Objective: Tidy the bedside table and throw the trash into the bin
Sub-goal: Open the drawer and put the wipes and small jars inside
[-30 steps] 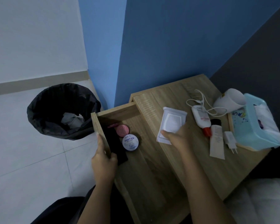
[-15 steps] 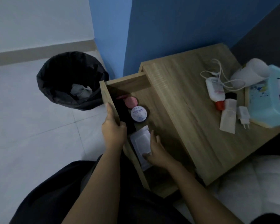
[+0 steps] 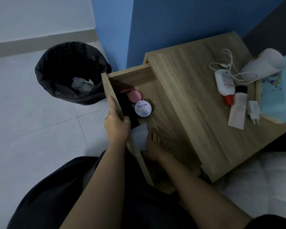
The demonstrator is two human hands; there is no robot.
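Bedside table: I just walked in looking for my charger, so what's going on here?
A person is tidying it. Their left hand grips the front of the open drawer, while the right hand touches a white packet lying inside, near the cream jar. The charger, lotion bottle and tube lie on the tabletop. The bin holds crumpled paper.

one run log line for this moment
left hand: grips drawer front | right hand: open, touching white packet in drawer | bin: crumpled paper inside | table: bottle, tube, charger lying out
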